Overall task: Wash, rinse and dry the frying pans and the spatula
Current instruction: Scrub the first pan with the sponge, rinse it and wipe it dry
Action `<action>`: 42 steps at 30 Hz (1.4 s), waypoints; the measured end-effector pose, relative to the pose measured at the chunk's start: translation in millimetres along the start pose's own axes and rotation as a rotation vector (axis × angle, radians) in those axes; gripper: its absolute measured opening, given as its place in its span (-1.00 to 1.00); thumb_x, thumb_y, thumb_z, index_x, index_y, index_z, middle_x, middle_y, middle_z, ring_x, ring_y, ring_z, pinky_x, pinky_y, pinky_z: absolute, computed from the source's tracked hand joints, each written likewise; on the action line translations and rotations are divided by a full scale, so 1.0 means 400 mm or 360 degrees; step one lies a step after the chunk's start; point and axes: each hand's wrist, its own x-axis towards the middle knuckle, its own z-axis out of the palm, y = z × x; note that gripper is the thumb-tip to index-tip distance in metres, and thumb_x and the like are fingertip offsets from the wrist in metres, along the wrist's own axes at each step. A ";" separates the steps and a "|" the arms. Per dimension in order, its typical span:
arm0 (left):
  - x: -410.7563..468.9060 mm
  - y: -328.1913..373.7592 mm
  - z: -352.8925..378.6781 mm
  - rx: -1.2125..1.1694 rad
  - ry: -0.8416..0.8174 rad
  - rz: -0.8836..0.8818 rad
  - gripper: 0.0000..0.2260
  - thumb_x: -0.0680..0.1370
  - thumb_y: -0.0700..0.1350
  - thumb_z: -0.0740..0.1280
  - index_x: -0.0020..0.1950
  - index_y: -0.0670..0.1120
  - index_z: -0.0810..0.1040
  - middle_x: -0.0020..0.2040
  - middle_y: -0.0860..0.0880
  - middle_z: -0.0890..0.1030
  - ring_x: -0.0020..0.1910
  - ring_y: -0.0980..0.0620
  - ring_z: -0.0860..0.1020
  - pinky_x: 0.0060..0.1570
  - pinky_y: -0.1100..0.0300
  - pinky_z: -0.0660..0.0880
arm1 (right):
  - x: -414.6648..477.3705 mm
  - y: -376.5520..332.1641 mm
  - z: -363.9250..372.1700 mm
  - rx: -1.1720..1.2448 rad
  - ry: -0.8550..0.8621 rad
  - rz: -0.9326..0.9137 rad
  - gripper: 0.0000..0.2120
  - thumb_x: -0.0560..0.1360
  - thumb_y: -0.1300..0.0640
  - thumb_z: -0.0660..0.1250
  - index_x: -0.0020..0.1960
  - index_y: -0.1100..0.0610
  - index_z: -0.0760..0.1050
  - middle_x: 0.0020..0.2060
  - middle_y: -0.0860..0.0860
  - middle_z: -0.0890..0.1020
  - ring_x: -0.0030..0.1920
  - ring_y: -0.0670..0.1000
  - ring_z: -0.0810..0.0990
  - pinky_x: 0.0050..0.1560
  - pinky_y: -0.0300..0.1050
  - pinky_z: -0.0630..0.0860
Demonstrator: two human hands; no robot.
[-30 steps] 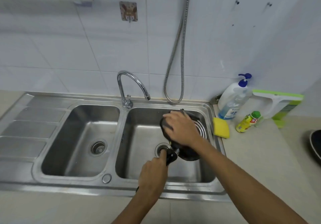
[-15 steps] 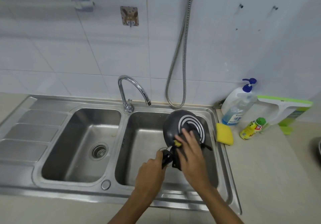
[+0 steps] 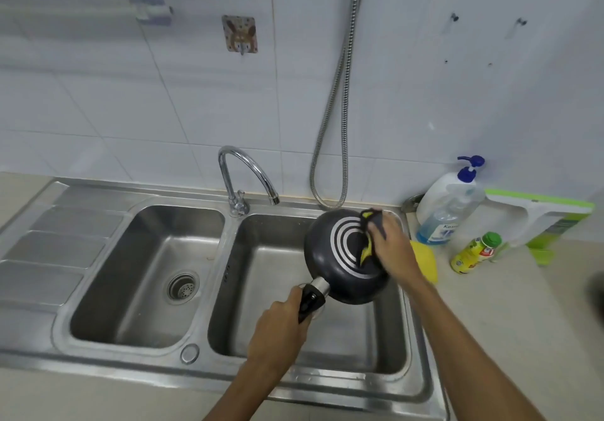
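The double sink (image 3: 202, 375) spread under the tap (image 3: 243, 175). The frying pan (image 3: 340, 257) hung in the air over the bowl (image 3: 261, 257) right of the tap, tilted so its ringed base faced up & toward the camera. On handling, it looked a small, dark, stiff pan, prob. light enough for 1 hand. Its rounded body would likely be slick if wet & soapy, w/ nothing to hook a finger on. So the handle (image 3: 309, 301) was the place to take it. The left hand (image 3: 277, 326) was there, below & right of the tap, fingers clenched round the black grip just short of the metal collar. The right hand (image 3: 389, 241), well right of the tap, grasped a dark scrub cloth (image 3: 367, 247) w/ yellow in it and pressed it on the base rings. The cloth looked soft & floppy, best kept bunched in the fist. No stream showed at the tap. Counts: 1 sink w/ 2 bowls, 1 tap, 1 pan for certain, 2 hands, 1 cloth. Further right of the tap stood 1 squeegee (image 3: 539, 214), 1 pump bottle (image 3: 447, 211), 1 yellow sponge (image 3: 426, 260) & 1 small green-capped bottle (image 3: 474, 252). 1 dark shape (image 3: 598, 290) far right of the tap was too cut off to name. 0 spatulas showed.
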 end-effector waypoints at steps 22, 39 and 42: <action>0.024 0.062 0.053 -0.0644 -0.0320 -0.0288 -0.86 0.60 -0.05 0.37 0.12 0.01 0.46 -0.18 0.14 0.57 -0.21 0.09 0.60 -0.29 0.37 0.48 | -0.182 -0.007 0.164 -0.0297 -0.0043 -0.0975 -0.60 0.53 0.32 0.30 0.33 0.10 0.59 0.47 0.02 0.46 0.50 0.06 0.37 0.48 0.08 0.39; -0.005 0.139 -0.038 -0.2343 -0.1167 -0.0649 -0.82 0.60 -0.10 0.28 0.08 -0.17 0.60 -0.39 -0.03 0.09 -0.60 0.13 0.08 -0.67 0.34 0.17 | -0.010 -0.070 0.081 -0.0116 -0.0558 -0.0640 -0.52 0.74 0.04 0.08 0.63 0.09 0.16 0.63 -0.06 0.09 0.62 -0.06 -0.05 0.60 -0.08 -0.04; -0.007 0.118 -0.044 -0.2586 -0.1148 -0.0660 -0.84 0.60 -0.11 0.30 0.05 -0.19 0.55 -0.45 0.02 0.18 -0.64 0.17 0.15 -0.69 0.36 0.19 | 0.077 0.005 0.051 -0.0725 -0.0338 -0.0752 -0.52 0.70 0.12 0.08 0.59 0.21 0.21 0.62 0.13 0.18 0.61 0.21 0.13 0.55 0.21 0.21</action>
